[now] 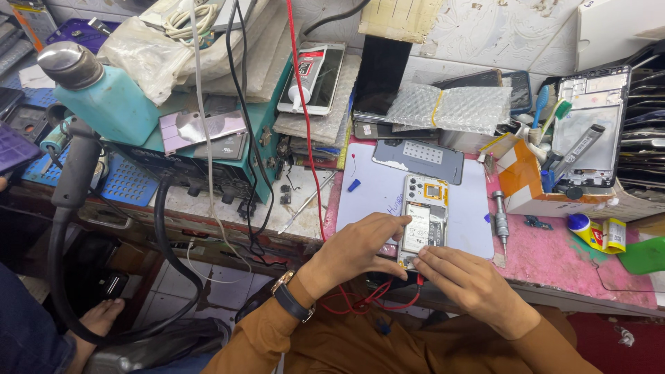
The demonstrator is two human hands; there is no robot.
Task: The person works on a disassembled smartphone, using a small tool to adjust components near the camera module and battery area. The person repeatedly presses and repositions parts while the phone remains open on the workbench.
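An opened phone [424, 216] with its back cover off lies on a pale work mat [374, 194], showing battery and circuit board. My left hand [357, 249] grips the phone's lower left edge, thumb along its side. My right hand [465, 278] presses on the phone's bottom end with fingers curled over it. A grey phone back cover [418, 159] lies on the mat just beyond. A red wire [305, 125] runs down past my left hand and loops under both hands.
A screwdriver [500, 218] stands right of the mat on the pink bench [554, 260]. An orange-white box [530, 183] holds brushes and tools. A teal power supply [228, 149], a teal liquid dispenser bottle [100, 93] and stacked phones [318, 76] crowd the back. A person's bare foot [100, 318] is at lower left.
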